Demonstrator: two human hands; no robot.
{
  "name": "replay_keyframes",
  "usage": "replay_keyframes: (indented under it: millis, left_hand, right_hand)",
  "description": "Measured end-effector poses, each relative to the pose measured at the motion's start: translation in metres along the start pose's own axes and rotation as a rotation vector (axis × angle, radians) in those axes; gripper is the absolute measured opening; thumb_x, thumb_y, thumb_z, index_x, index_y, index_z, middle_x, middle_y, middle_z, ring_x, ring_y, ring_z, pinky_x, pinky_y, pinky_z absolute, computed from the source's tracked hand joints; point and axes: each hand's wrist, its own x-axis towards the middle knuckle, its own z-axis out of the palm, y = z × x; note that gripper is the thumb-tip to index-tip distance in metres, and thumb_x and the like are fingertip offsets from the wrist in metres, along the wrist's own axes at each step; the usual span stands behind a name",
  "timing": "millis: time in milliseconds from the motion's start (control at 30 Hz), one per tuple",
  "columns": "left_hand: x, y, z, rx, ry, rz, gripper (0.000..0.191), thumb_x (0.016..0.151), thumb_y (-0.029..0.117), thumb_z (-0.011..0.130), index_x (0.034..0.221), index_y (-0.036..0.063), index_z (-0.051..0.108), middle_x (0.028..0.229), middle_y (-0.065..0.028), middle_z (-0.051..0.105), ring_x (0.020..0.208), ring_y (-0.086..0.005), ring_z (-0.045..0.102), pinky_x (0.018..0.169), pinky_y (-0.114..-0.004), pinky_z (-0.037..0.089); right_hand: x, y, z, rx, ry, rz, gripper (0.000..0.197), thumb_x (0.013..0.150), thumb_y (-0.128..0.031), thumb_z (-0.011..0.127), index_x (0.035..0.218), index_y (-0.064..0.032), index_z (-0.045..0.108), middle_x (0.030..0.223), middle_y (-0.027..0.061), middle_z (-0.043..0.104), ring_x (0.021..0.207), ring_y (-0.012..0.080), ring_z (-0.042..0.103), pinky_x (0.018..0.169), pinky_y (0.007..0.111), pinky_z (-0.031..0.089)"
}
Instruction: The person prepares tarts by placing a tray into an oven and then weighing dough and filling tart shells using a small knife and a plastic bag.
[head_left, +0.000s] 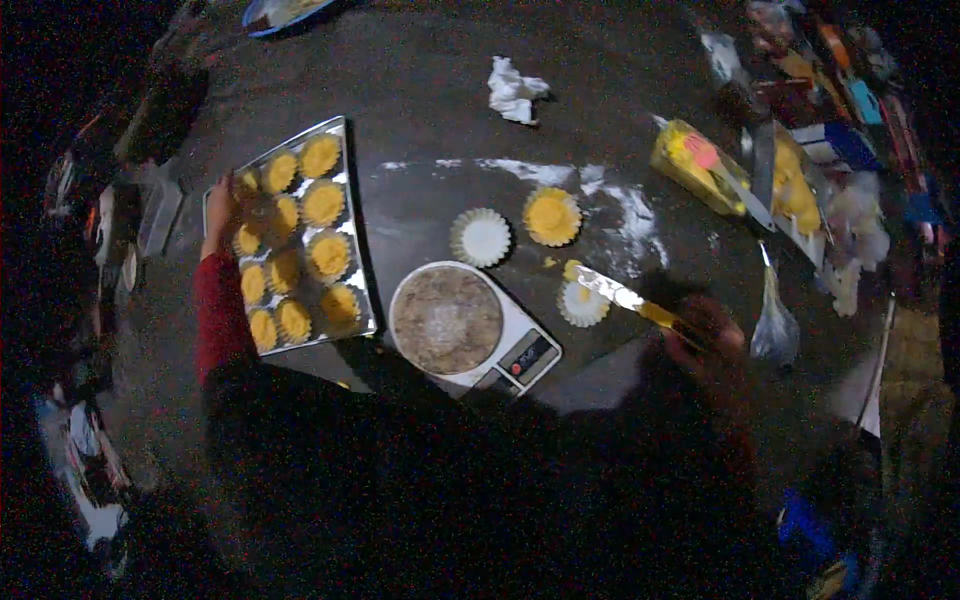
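My left hand (222, 214) is at the left edge of a metal baking tray (361, 262), which bears several fluted tart moulds filled with yellow dough; shadow hides whether its fingers grip anything. In my right hand (701, 330) is a spatula or knife (611, 289) with a shiny flat blade, its tip smeared with yellow dough over a fluted mould (583, 307). An empty-looking white fluted mould (484, 237) stands above the round plate of a digital kitchen scale (448, 319). To its right is a dough-filled mould (553, 216).
White powder (630, 217) is scattered right of centre. A crumpled white tissue or cloth (515, 90) lies further back. On the right are a container with yellow contents (675, 169), a pink-headed brush or spatula (703, 152), a clear plastic bag (775, 330) and assorted packages.
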Motion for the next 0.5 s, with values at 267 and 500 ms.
replay_keyframes:
  millis: [267, 500]
  left_hand:
    - [-0.125, 0.157, -0.064, -0.606, 0.058, 0.35, 0.04, 0.076, 0.014, 0.065, 0.112, 0.0041, 0.052, 0.104, -0.0164, 0.057, 0.093, -0.0298, 0.056, 0.08, -0.036, 0.044]
    - [-0.328, 0.377, -0.096, -0.675, -0.505, 0.775, 0.03, 0.088, 0.026, 0.047, 0.098, -0.001, 0.058, 0.09, -0.0234, 0.058, 0.084, -0.036, 0.057, 0.072, -0.039, 0.045]
  right_hand:
    - [-0.01, 0.009, 0.004, 0.174, -0.052, 0.236, 0.038, 0.068, -0.013, 0.072, 0.101, -0.0053, 0.054, 0.094, 0.0098, 0.061, 0.08, 0.0181, 0.062, 0.069, 0.03, 0.05]
    - [-0.031, -0.005, -0.016, 0.092, 0.205, 0.044, 0.04, 0.069, -0.015, 0.068, 0.103, -0.0084, 0.049, 0.07, 0.0057, 0.061, 0.064, 0.0222, 0.062, 0.056, 0.031, 0.048]
